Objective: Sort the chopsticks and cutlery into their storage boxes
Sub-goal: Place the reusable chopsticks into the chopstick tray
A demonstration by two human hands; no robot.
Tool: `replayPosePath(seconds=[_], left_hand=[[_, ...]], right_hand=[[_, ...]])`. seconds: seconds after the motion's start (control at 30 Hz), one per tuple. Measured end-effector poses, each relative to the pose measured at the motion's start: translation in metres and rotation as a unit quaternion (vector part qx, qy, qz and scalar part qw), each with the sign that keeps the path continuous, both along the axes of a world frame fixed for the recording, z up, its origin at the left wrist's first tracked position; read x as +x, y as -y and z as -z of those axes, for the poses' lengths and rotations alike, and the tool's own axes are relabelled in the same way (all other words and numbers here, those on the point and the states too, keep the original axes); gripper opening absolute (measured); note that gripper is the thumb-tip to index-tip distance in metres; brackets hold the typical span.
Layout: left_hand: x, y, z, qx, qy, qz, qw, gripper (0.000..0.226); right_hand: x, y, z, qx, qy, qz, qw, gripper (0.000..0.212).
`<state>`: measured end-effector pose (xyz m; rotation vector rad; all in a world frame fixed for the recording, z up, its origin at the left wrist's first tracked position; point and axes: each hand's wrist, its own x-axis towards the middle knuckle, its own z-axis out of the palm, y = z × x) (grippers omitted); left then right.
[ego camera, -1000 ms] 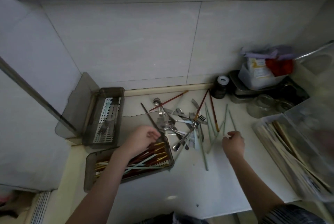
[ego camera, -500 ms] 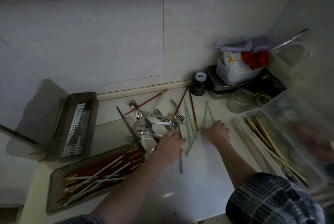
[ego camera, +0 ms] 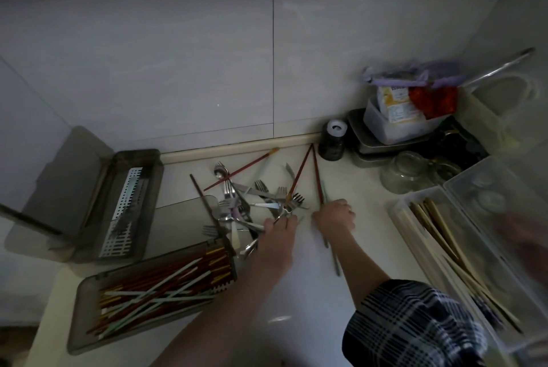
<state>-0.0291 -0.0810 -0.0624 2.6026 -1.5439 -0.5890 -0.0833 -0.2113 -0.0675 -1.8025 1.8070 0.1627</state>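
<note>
Head cam, pretty dark. Left hand (ego camera: pixel 278 236) digs into the fork pile (ego camera: pixel 261 203), fingers curled on something I can't make out. Right hand (ego camera: pixel 335 218), just right of the pile, grips pale chopsticks (ego camera: pixel 333 254), half hidden beneath it. Chopstick box (ego camera: pixel 89 301) sits lower left of the pile.

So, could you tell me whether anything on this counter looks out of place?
Yes: one dark red chopstick lies askew, its lower end resting over the rim of the chopstick box instead of inside with the others, its upper end out on the counter beside the loose forks and spoons.
</note>
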Motion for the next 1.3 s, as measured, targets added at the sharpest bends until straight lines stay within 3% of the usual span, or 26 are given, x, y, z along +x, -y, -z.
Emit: replayPosePath(seconds=[0.1,0.23,0.4,0.53,0.6,0.73,0.8,0.83,0.87,0.93,1.0,1.1,1.3], left_hand=[[0.002,-0.002,0.002,-0.010,0.043,0.002,0.999,0.062],[0.002,-0.003,0.004,-0.002,0.091,-0.016,0.996,0.064],[0.002,-0.003,0.005,-0.020,0.047,-0.058,0.997,0.060],[-0.004,-0.005,-0.007,-0.095,-0.058,-0.141,0.984,0.059],[-0.005,-0.001,-0.013,-0.124,-0.155,-0.229,0.953,0.046],[-0.002,0.010,-0.026,-0.158,-0.384,-0.388,0.823,0.022],[0.000,0.010,-0.034,-0.139,-0.433,-0.428,0.781,0.022],[0.001,0.009,-0.037,-0.125,-0.424,-0.420,0.792,0.027],[0.002,0.007,-0.039,-0.109,-0.394,-0.386,0.827,0.033],[0.004,0.001,-0.038,-0.085,-0.287,-0.292,0.908,0.039],[0.006,-0.004,-0.034,-0.079,-0.163,-0.216,0.959,0.037],[0.011,-0.007,-0.025,-0.065,-0.039,-0.159,0.984,0.028],[0.019,-0.012,-0.017,-0.051,-0.087,-0.120,0.988,0.039]], right_hand=[[-0.004,-0.002,0.004,-0.001,-0.013,-0.013,1.000,0.040],[-0.011,-0.008,0.008,-0.024,-0.003,-0.050,0.998,0.032],[-0.025,-0.015,0.003,-0.016,0.056,-0.079,0.995,0.026],[-0.029,-0.033,0.005,-0.017,0.178,-0.028,0.984,0.021],[-0.030,-0.042,0.006,-0.009,0.230,0.012,0.973,0.021],[-0.029,-0.053,0.006,0.016,0.242,0.017,0.970,0.028],[-0.028,-0.056,0.004,0.016,0.234,0.008,0.972,0.029],[-0.028,-0.057,0.003,0.013,0.231,0.008,0.973,0.030],[-0.028,-0.058,0.001,0.007,0.227,0.006,0.974,0.031],[-0.030,-0.059,-0.002,0.002,0.203,-0.012,0.979,0.035],[-0.033,-0.059,-0.002,0.000,0.181,-0.026,0.983,0.036],[-0.034,-0.062,-0.004,-0.013,0.181,-0.021,0.983,0.033],[-0.029,-0.070,-0.016,-0.068,0.269,0.039,0.960,0.027]])
